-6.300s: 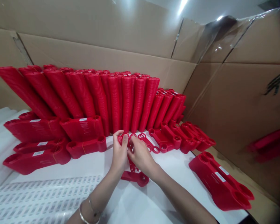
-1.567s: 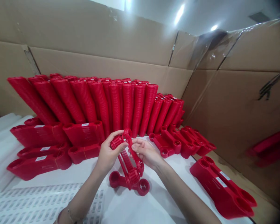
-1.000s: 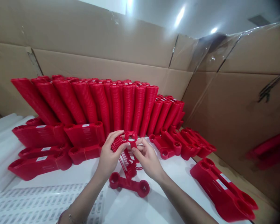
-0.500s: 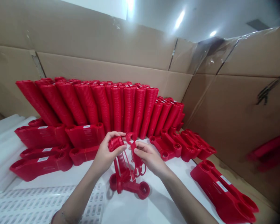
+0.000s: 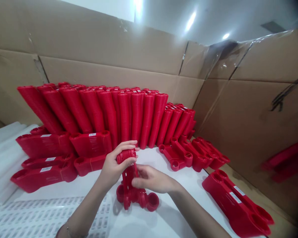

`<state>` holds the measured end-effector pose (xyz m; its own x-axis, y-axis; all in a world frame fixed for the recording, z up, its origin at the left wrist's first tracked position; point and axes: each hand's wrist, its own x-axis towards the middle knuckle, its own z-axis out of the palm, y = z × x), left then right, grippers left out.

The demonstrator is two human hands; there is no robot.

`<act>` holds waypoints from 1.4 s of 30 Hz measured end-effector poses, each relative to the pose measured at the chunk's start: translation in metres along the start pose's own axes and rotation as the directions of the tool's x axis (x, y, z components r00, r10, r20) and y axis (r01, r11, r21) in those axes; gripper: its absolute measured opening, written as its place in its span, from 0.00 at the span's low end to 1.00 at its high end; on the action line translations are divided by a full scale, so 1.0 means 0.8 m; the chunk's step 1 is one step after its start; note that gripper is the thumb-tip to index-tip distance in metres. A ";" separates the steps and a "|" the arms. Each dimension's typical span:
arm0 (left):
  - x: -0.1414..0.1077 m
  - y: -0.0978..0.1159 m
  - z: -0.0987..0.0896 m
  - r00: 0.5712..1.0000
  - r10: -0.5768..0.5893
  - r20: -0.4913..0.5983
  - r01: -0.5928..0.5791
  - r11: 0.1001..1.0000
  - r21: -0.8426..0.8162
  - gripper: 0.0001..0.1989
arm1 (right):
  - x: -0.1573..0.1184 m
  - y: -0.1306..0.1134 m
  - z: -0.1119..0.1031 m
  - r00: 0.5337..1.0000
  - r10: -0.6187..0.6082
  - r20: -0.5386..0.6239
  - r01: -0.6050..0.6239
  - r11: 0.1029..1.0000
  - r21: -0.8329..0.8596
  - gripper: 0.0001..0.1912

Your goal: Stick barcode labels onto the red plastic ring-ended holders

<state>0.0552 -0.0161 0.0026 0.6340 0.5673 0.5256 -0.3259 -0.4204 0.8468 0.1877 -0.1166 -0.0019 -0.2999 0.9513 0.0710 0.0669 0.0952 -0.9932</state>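
My left hand (image 5: 115,162) is wrapped round the upper ring end of a stack of red plastic pieces (image 5: 129,173), each with a ring at both ends. Against the right side of this stack, my right hand (image 5: 151,178) has its thumb and fingers closed round the narrow middle part; some of its fingers are hidden behind the pieces. The lower ring ends hang tilted toward me. Beneath them, a further red part (image 5: 152,201) with round cup-like ends lies on the white table (image 5: 173,211), partly covered by the held stack.
Tall stacks of red pieces (image 5: 124,115) line the back before a cardboard wall (image 5: 114,39). Labelled bundles (image 5: 44,168) stand at left, another bundle (image 5: 238,205) at right. Sheets of labels (image 5: 52,215) lie front left, beside white foam sheets (image 5: 2,162).
My right hand has brought its separate red pieces leftward against the stack in my left hand, so they now line up together. My left hand has barely moved.
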 end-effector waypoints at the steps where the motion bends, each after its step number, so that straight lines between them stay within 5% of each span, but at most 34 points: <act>1: 0.000 -0.002 0.001 1.000 -0.025 -0.019 0.024 0.999 -0.049 0.09 | 0.001 0.002 0.000 0.997 0.034 0.066 -0.035 0.999 0.020 0.17; 5: -0.001 -0.009 0.007 0.990 -0.078 -0.119 0.051 0.976 -0.212 0.06 | 0.004 0.013 0.005 0.988 0.085 0.131 -0.097 0.991 0.087 0.16; 10: 0.000 0.001 0.003 0.998 -0.030 -0.060 0.025 0.995 -0.095 0.06 | 0.005 0.018 -0.003 0.981 0.071 0.178 -0.106 0.976 0.192 0.27; 13: 0.005 0.011 -0.020 0.986 -0.003 -0.166 -0.010 0.997 -0.078 0.06 | -0.001 0.015 -0.014 0.974 0.137 0.183 -0.129 0.990 -0.057 0.36; 15: 0.008 0.015 -0.038 0.953 -0.015 -0.301 -0.013 0.996 -0.093 0.09 | -0.008 0.017 -0.010 0.967 0.250 0.054 -0.195 0.858 -0.474 0.35; 17: 0.011 0.018 -0.052 0.913 -0.009 -0.409 -0.035 0.994 -0.100 0.11 | -0.014 0.024 0.006 0.928 0.340 -0.149 -0.333 0.583 -0.741 0.37; 20: 0.013 0.019 -0.059 0.891 0.008 -0.454 -0.058 0.994 -0.095 0.10 | -0.014 0.044 0.037 0.891 0.369 -0.266 -0.398 0.350 -0.848 0.19; 24: 0.012 0.021 -0.054 0.920 -0.015 -0.391 -0.015 0.997 -0.074 0.11 | 0.006 0.069 0.033 0.862 0.373 -0.343 -0.463 0.308 -0.831 0.13; 30: 0.011 0.026 -0.060 0.931 -0.003 -0.364 -0.025 0.997 -0.070 0.11 | 0.050 0.077 -0.054 0.824 0.306 -0.477 -0.564 0.355 -0.746 0.13; 33: 0.009 0.025 -0.065 0.957 -0.008 -0.292 -0.025 0.994 -0.107 0.10 | 0.052 0.058 -0.066 0.844 0.230 -0.485 -0.532 0.475 -0.701 0.19; 36: 0.008 0.020 -0.063 0.978 -0.020 -0.210 -0.021 0.981 -0.191 0.09 | 0.038 0.033 -0.041 0.884 0.089 -0.459 -0.405 0.638 -0.655 0.24; 38: 0.007 0.016 -0.056 0.989 -0.030 -0.147 -0.010 0.964 -0.267 0.08 | 0.027 0.023 -0.012 0.940 0.077 -0.334 -0.268 0.771 -0.577 0.23; 39: 0.007 0.014 -0.051 0.994 -0.035 -0.107 0.001 0.953 -0.302 0.08 | 0.022 0.022 0.004 0.983 0.088 -0.161 -0.136 0.939 -0.317 0.25; 40: 0.006 0.012 -0.045 0.997 -0.040 -0.064 0.017 0.943 -0.331 0.08 | 0.018 0.023 0.018 0.995 0.099 0.002 -0.099 0.994 -0.054 0.27; 42: 0.003 0.008 -0.033 0.999 -0.050 0.012 0.051 0.931 -0.362 0.09 | 0.012 0.029 0.042 0.989 0.079 0.125 -0.114 0.946 0.304 0.27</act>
<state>0.0358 0.0013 0.0118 0.6581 0.5788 0.4815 -0.5251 -0.1056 0.8445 0.1547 -0.1154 -0.0273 -0.4106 0.9116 -0.0201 -0.1921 -0.1080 -0.9754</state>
